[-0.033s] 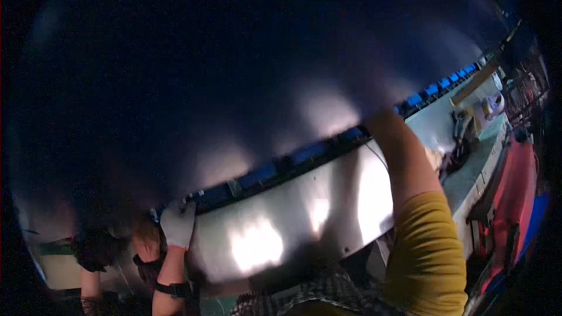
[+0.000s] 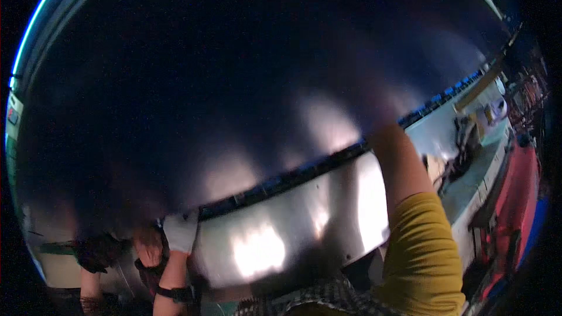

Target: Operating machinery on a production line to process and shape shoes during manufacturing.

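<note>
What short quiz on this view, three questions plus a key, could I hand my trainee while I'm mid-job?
1. Multiple choice: what colour is the sleeve on the right of the picture? A) red, B) yellow, C) blue.
2. True or false: the white-gloved hand lies to the left of that sleeve in the picture.
3. Short answer: can the hand at the end of the sleeved arm be clearly made out?

Key:
1. B, yellow.
2. True.
3. No; the arm's far end fades into dark blur.
</note>
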{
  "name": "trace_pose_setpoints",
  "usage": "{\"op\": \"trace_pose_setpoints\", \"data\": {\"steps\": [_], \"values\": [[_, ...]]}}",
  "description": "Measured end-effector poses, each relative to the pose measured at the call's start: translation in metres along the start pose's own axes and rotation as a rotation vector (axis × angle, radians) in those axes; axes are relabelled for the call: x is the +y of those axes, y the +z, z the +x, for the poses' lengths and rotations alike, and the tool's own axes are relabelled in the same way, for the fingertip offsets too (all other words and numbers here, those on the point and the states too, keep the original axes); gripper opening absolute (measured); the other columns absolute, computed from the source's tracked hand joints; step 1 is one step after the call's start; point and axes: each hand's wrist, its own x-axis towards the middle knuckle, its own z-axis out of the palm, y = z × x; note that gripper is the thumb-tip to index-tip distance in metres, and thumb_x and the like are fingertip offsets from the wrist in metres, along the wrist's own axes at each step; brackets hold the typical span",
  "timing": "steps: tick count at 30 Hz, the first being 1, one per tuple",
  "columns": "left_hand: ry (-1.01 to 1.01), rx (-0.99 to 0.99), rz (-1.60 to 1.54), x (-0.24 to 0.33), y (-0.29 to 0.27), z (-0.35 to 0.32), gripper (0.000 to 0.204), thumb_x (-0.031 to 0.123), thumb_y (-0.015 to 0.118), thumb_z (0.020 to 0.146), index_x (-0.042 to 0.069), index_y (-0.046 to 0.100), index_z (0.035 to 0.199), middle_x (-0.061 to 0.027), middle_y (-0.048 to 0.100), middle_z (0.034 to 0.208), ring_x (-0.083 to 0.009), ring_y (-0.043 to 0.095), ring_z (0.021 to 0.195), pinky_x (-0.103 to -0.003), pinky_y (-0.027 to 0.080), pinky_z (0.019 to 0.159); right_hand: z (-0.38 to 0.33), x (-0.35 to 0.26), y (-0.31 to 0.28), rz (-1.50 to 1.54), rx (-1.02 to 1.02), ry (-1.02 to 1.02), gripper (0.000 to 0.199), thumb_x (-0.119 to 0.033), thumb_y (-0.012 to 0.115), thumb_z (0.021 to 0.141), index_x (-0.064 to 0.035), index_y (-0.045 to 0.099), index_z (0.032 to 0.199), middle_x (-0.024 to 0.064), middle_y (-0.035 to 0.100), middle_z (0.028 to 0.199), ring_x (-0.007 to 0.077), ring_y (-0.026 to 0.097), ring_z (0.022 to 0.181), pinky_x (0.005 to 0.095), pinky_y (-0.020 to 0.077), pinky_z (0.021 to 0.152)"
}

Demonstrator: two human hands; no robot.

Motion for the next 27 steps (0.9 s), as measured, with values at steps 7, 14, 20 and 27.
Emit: {"op": "trace_pose_setpoints", "data": {"steps": [7,14,20,27], "values": [[0.070,0.134,-0.038,-0.009,0.008,-0.008,0.045,0.035,0.071,0.090,0.006,0.069,0.124,-0.0188,0.075,0.092,-0.0362,0.073,0.089,-0.046,0.056,0.080,0.010,0.027,0.060,0.005,-0.134,0.136,0.060,-0.049,0.061,0.095,-0.0082,0.059,0.139,0.0195,0.064,0.138,0.0328,0.063,0.126,0.0446,0.0505,0.102],[0.209,0.105,-0.276,0.041,0.002,0.019,0.037,0.030,0.069,0.089,0.015,0.072,0.122,-0.0181,0.075,0.092,-0.0364,0.073,0.088,-0.045,0.056,0.079,-0.028,0.067,0.029,0.093,-0.162,0.541,0.050,-0.049,0.053,0.102,-0.0080,0.071,0.126,0.0191,0.073,0.119,0.0398,0.067,0.117,0.0451,0.0532,0.100],[0.070,0.104,-0.219,0.007,-0.010,-0.003,0.037,0.032,0.066,0.089,0.016,0.071,0.123,-0.0171,0.076,0.099,-0.0377,0.073,0.095,-0.046,0.057,0.084,-0.038,-0.086,-0.060,0.235,-0.231,0.942,0.058,-0.036,0.077,0.085,-0.0077,0.062,0.134,0.0193,0.071,0.127,0.0392,0.068,0.118,0.0423,0.0557,0.094],[0.076,0.073,-0.260,0.004,-0.019,-0.006,0.043,0.038,0.061,0.093,0.013,0.068,0.127,-0.0187,0.075,0.103,-0.0405,0.071,0.102,-0.048,0.055,0.090,-0.118,-0.259,-0.142,0.410,-0.328,0.170,0.039,-0.032,0.075,0.082,-0.0051,0.063,0.108,0.0229,0.072,0.097,0.0378,0.070,0.092,0.0457,0.0539,0.082]]}}
